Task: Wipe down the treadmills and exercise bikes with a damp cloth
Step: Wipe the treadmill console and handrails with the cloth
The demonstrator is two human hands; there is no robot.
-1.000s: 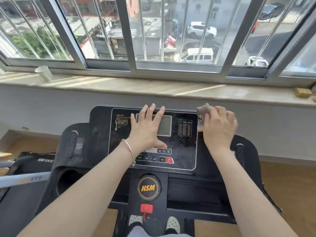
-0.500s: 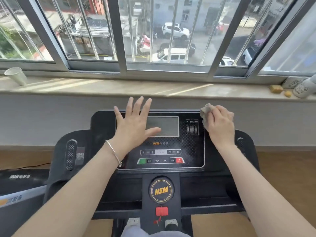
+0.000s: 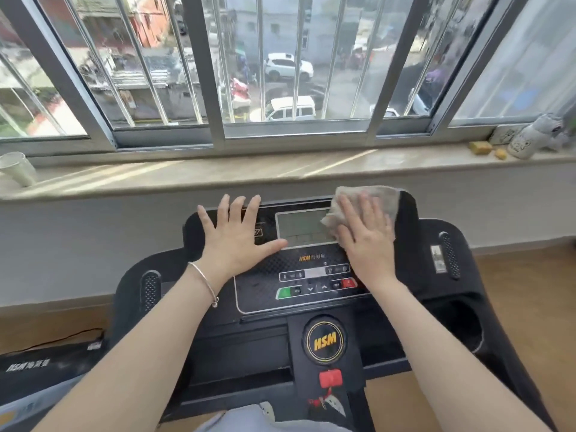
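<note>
Cloth [image 3: 367,198]: grey, spread flat on upper right of treadmill console [image 3: 311,304], covering right edge of display [image 3: 299,227] and reaching past console's top edge. Pressed down by right hand [image 3: 366,238]; right grip released, fingers straight and close together on top of cloth. Left grip also released: left hand [image 3: 237,241] laid palm-down on left part of panel, fingers fanned, thumb tip at display's lower left corner. Bracelet [image 3: 204,283] on left wrist.

Open room: most of display bare between the 2 hands; button rows [image 3: 314,280] below display uncovered; black console corner bare just right of cloth. Gap visible between console's top edge and wall under windowsill [image 3: 218,173].

Orientation: cloth's long axis left to right, along console's top edge. Console's long axis also left to right, parallel to windowsill, face tilted up toward person. Cup [image 3: 17,169] on windowsill at far left, well apart from both hands.
</note>
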